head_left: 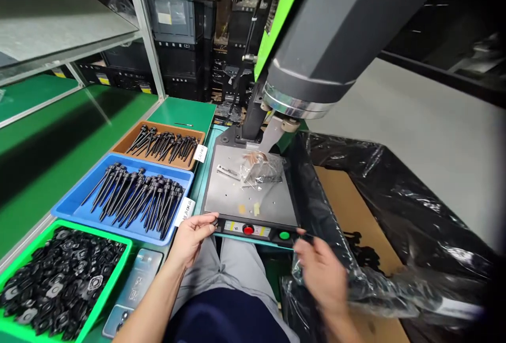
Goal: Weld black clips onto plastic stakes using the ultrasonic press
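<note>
My left hand point(194, 236) is at the front left corner of the machine's grey base plate point(233, 198), its thumb and fingers closed around a small dark part at the edge. To the right of the green button point(284, 235), my right hand point(322, 269) is blurred, with its fingers curled; a thin dark piece shows by the fingertips. Between the hands, a red button point(248, 230) sits on the front panel. On the plate lie a clear plastic-wrapped fixture point(263, 170) and a small metal tool point(228, 172). Above them hangs the machine's metal horn point(272, 133).
Left of the machine stand an orange tray point(118, 145) and a blue tray point(69, 207) of black rods, and a green bin point(127, 253) of small black parts. At right, a box lined with black plastic point(356, 148) holds black pieces. Crates point(174, 16) are stacked behind.
</note>
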`<state>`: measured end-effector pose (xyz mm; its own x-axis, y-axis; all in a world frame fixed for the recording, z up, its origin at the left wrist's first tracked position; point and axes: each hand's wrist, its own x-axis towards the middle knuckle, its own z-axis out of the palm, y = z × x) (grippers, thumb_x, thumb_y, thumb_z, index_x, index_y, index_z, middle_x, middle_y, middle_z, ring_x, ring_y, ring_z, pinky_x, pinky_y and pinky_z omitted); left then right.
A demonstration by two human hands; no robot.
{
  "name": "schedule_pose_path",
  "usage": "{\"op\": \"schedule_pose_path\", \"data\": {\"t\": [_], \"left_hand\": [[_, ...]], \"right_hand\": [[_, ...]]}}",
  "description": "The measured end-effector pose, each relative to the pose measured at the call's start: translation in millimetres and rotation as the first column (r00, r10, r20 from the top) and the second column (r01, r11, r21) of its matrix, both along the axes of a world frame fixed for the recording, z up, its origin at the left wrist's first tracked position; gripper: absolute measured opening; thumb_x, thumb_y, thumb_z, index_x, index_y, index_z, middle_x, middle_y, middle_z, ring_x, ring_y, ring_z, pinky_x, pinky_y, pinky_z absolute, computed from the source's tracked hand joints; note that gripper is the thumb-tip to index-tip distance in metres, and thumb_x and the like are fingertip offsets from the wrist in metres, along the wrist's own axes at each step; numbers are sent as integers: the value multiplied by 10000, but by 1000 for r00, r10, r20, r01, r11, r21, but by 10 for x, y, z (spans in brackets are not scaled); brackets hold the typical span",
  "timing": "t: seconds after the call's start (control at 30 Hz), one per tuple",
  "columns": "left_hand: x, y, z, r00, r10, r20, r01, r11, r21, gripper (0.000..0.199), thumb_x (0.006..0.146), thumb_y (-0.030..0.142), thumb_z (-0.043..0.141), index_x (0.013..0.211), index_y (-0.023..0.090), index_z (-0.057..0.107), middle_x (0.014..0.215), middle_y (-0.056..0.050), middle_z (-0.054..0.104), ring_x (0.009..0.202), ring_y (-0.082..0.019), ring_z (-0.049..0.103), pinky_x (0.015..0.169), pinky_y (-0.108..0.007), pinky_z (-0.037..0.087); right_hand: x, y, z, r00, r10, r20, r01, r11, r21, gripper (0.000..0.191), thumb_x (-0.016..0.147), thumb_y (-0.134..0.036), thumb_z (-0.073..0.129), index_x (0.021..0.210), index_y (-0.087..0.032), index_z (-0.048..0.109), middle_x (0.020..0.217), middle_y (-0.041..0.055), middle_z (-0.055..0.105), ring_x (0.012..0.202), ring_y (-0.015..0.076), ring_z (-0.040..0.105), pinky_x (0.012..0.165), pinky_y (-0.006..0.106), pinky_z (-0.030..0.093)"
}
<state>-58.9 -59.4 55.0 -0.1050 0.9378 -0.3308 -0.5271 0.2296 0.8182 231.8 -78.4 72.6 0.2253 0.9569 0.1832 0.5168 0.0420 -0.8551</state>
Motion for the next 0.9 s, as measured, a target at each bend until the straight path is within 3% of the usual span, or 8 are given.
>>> {"op": "schedule_pose_path", "data": {"t": [0.1, 0.17, 0.23, 0.33, 0.6, 0.73, 0.9], "left_hand": [[-23, -63, 22, 999, 30, -23, -30, 999, 31, 290, 547, 224, 875, 802, 147, 759, 1087, -137, 728, 1044, -256, 653, 994, -413, 468], [-45, -108, 5, 997, 66, -44, -64, 997, 53, 274, 556, 228, 874, 792, 148, 759, 1080, -128, 727, 1012, -240, 661, 977, -396, 483], [-59, -146, -25, 993, 100, -61, -96, 994, 59, 266, 559, 236, 874, 782, 150, 757, 1065, -113, 727, 941, -219, 674, 928, -382, 515], [-46, -180, -59, 992, 103, -78, -99, 993, 59, 257, 589, 255, 861, 805, 165, 755, 1055, -93, 728, 869, -199, 681, 869, -377, 544], [103, -172, -46, 971, -38, -237, 73, 987, 142, 205, 679, 284, 807, 858, 190, 772, 1068, -103, 735, 1027, -246, 660, 940, -387, 512], [118, -160, -73, 941, -28, -336, 94, 979, 182, 165, 717, 286, 781, 853, 194, 770, 1077, -101, 728, 1047, -239, 650, 942, -376, 508], [109, -152, -96, 933, -47, -358, 119, 976, 181, 147, 728, 290, 771, 832, 186, 762, 1077, -108, 722, 1044, -244, 651, 931, -385, 515]], "right_hand": [[-530, 144, -147, 933, 354, -63, -354, 935, 1, 352, 951, -435, 493, 1093, -167, 671, 901, 88, 685, 824, 213, 642, 721, 294, 531], [-845, 200, -224, 861, 504, -75, -505, 863, 7, 303, 977, -361, 456, 1108, -189, 667, 968, 84, 680, 901, 214, 628, 811, 311, 506], [-1050, 203, -266, 808, 581, -100, -584, 812, -2, 267, 982, -321, 453, 1070, -207, 678, 917, 61, 680, 853, 199, 625, 791, 300, 496], [-1162, 168, -285, 778, 610, -151, -620, 784, -27, 226, 971, -313, 482, 1009, -219, 684, 841, 39, 675, 773, 185, 621, 716, 279, 488], [-1126, 153, -305, 789, 580, -203, -605, 792, -87, 228, 961, -336, 492, 874, -205, 657, 777, 25, 662, 657, 156, 572, 570, 249, 436], [-1095, 156, -287, 781, 584, -221, -614, 782, -105, 236, 962, -318, 484, 818, -208, 635, 720, 3, 637, 605, 139, 546, 573, 244, 429], [-1090, 176, -238, 804, 588, -95, -591, 807, -10, 188, 951, -275, 505, 881, -205, 665, 771, 30, 645, 711, 175, 582, 665, 279, 459]]}}
